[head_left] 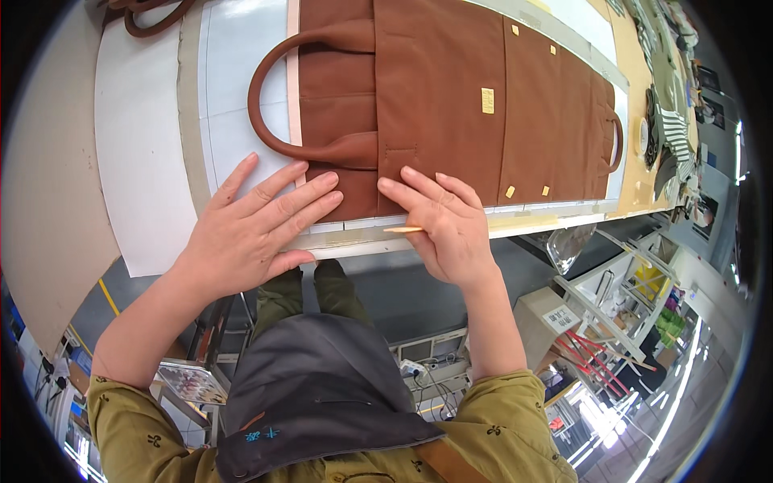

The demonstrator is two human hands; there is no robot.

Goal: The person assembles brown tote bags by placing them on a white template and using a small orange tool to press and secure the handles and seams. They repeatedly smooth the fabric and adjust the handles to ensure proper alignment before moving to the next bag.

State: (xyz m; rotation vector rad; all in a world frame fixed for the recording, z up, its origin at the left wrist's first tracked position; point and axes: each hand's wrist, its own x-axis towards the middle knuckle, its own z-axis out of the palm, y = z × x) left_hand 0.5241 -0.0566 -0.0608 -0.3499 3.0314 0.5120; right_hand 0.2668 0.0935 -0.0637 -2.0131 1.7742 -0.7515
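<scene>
At upper centre, the brown bag panel lies flat, its near edge apparently steadied by the outspread left hand, while the right hand grips a pointed stick, leaving fingertips free to press.

Busy and bright all round me

I'm at a pale table, and look, grey floor opens out below its edge! A yellow line cuts across on my left; over on my right, a loaded white rack, and long lights blazing farther out.
</scene>
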